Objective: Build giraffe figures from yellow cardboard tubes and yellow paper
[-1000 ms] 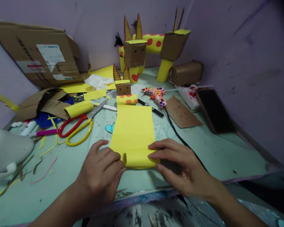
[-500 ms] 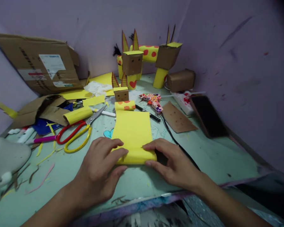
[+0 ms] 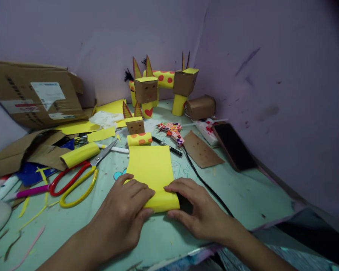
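A sheet of yellow paper (image 3: 150, 163) lies on the table before me, its near end curled into a roll. My left hand (image 3: 130, 207) grips the left part of that roll, fingers on top and thumb at the near side. At the right end, my right hand (image 3: 192, 207) pinches the roll between fingers and thumb. Just beyond the sheet's far edge rests a yellow tube with orange spots (image 3: 139, 139). Behind it stands a small cardboard head with pointed ears (image 3: 135, 126). Scissors with red and yellow handles (image 3: 81, 177) lie open to the left of the sheet.
Two larger cardboard-headed, yellow-bodied figures (image 3: 146, 92) stand at the back. A glue gun (image 3: 172, 131) trails a black cable on the right, near a phone (image 3: 234, 146) and a brown cardboard piece (image 3: 202, 149). Cardboard boxes and scraps (image 3: 36, 94) fill the left.
The view has shifted, so the table's things appear lower and further left. Both hands still hold the roll at the paper's near end; the left fingers have moved slightly further over it.
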`<state>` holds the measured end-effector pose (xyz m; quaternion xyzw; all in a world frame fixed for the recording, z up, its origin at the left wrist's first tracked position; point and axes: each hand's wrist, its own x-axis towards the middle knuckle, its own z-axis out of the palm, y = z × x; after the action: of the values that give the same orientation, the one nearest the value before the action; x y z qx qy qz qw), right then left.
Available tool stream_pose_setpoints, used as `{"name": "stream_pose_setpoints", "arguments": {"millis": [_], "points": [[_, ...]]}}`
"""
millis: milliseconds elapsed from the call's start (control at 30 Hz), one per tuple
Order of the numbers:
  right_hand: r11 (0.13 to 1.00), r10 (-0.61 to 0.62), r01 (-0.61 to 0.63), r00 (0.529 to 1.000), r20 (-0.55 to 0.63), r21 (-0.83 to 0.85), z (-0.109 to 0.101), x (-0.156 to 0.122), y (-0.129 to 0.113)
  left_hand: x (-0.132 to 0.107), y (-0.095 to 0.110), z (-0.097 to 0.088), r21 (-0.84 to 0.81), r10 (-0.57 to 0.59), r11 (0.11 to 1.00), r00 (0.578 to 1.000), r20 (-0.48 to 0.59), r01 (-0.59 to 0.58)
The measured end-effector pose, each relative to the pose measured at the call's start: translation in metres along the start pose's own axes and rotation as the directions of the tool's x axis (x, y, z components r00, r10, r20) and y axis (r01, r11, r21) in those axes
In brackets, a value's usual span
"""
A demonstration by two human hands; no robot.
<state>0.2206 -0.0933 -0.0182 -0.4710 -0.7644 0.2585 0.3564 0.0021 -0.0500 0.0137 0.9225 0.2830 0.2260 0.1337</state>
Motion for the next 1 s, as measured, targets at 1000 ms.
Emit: {"name": "stream_pose_setpoints", "arguments": {"millis": [1000], "points": [[0.995, -0.100, 0.100, 0.994, -0.041, 0.019, 0.002, 0.006, -0.004, 0.001, -0.003, 0.003, 0.048, 0.015, 0.999, 1.000, 0.023, -0.016]]}}
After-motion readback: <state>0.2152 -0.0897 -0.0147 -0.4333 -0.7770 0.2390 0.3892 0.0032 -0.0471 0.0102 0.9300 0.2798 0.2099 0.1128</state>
